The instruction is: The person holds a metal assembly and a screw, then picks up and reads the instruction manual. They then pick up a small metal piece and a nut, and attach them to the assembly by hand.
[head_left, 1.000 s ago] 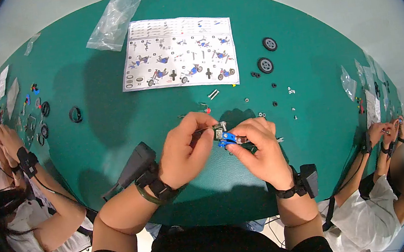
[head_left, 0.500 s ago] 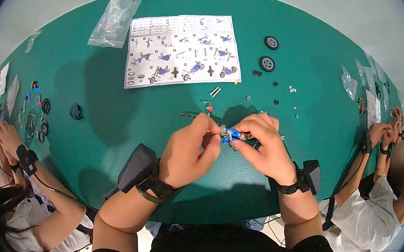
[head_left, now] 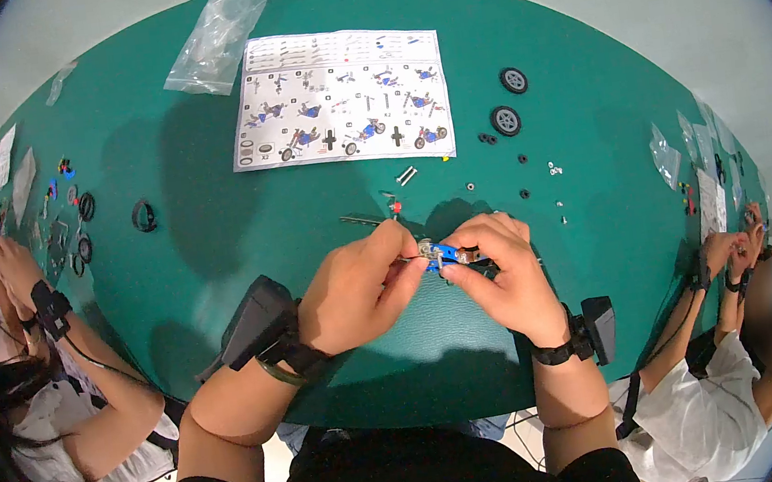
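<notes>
A small blue and silver model part [head_left: 440, 256] is between my two hands, above the green table near its front edge. My right hand [head_left: 501, 271] is closed on its right side, thumb below and fingers above. My left hand [head_left: 360, 285] pinches at its left end with thumb and forefinger; a thin metal piece shows at the fingertips, too small to make out clearly. A thin dark rod [head_left: 362, 219] and a small red piece [head_left: 396, 207] lie just beyond my left hand. Two silver cylinders [head_left: 407, 176] lie farther back.
A printed instruction sheet [head_left: 338, 99] lies behind the hands, beside a clear plastic bag [head_left: 219, 41]. Two wheels [head_left: 507, 121] and small black and silver pieces are at the right. A black ring [head_left: 144, 215] lies left. Other people work at both sides.
My fingers have shifted slightly around the blue and silver part, which stays between both hands. The table view has moved a little to the left.
</notes>
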A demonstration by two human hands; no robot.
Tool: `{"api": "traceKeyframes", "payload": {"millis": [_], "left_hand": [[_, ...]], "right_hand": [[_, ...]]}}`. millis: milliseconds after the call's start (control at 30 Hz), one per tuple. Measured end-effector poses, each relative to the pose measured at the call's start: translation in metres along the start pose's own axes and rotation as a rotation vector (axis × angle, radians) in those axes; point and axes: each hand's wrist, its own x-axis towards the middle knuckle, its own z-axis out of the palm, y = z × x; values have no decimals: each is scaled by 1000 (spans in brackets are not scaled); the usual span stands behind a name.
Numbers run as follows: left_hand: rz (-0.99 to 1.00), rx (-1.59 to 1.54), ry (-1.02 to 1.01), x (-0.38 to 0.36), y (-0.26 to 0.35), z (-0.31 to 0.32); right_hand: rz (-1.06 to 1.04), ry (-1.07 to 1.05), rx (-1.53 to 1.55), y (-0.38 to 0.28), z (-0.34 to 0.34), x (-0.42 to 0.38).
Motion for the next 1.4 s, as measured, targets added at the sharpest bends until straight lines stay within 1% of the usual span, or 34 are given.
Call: {"api": "traceKeyframes", "payload": {"millis": [67, 167, 267, 367, 467, 567, 667, 767, 867, 967, 1067, 1167, 1267, 1400], "left_hand": [[20, 34, -14, 1, -2, 0], [19, 7, -22, 1, 1, -2], [-68, -77, -32, 2, 1, -3], [-70, -88, -23, 4, -6, -1], [-163, -184, -73, 4, -8, 0], [-183, -195, -84, 3, -10, 0], [-175, -208, -99, 3, -12, -2], [-101, -195, -88, 3, -20, 1], [-118, -262, -82, 3, -23, 2], [-256, -427, -68, 3, -25, 5], [-271, -630, -49, 5, -22, 6], [-306, -722, -91, 4, -20, 6], [-301, -723, -120, 4, -18, 4], [-291, -745, -121, 3, -19, 8]], "right_hand": [[-11, 16, -9, 2, 0, 0], [0, 17, 22, 6, 1, -1], [49, 41, 51, 4, 0, -1], [117, 23, 80, 6, 1, -1], [124, 38, 91, 9, 5, -2], [126, 49, 78, 6, 5, -1], [131, 35, 89, 7, 5, -1], [145, 32, 114, 9, 6, -1], [149, 22, 125, 11, 6, -1], [171, 31, 129, 8, 4, -1], [160, 38, 149, 9, 3, -2], [221, 43, 293, 12, 5, -3], [264, 68, 340, 11, 4, -3], [306, 81, 503, 13, 6, -3]]}}
